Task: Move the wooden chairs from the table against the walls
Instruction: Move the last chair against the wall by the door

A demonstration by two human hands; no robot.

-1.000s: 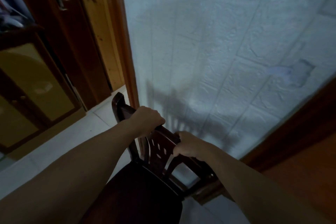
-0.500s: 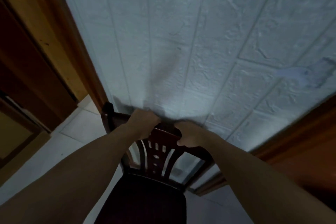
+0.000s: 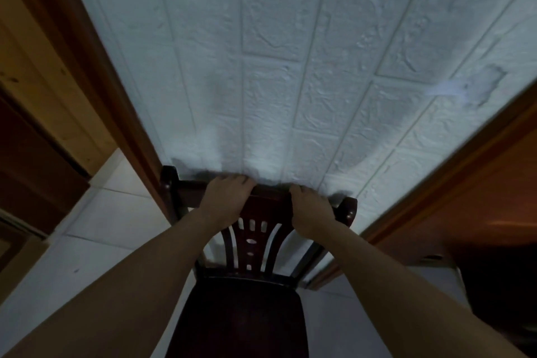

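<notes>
Head view: dark wooden chair (image 3: 250, 285) stands at 6 o'clock of frame, backrest against the white brick-pattern wall (image 3: 290, 67), seat toward the viewer. Top rail runs from 9 to 3 o'clock. Left hand (image 3: 225, 197) fingers clamp the rail left of centre; right hand (image 3: 312, 209) fingers clamp it right of centre. Tiled floor (image 3: 101, 227) lies at 8 o'clock.

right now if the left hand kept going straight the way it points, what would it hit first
Most likely the white brick-pattern wall. The left hand grips the wooden chair by its top rail, pointing at the wall just behind; any gap between them is hard to judge.
</notes>
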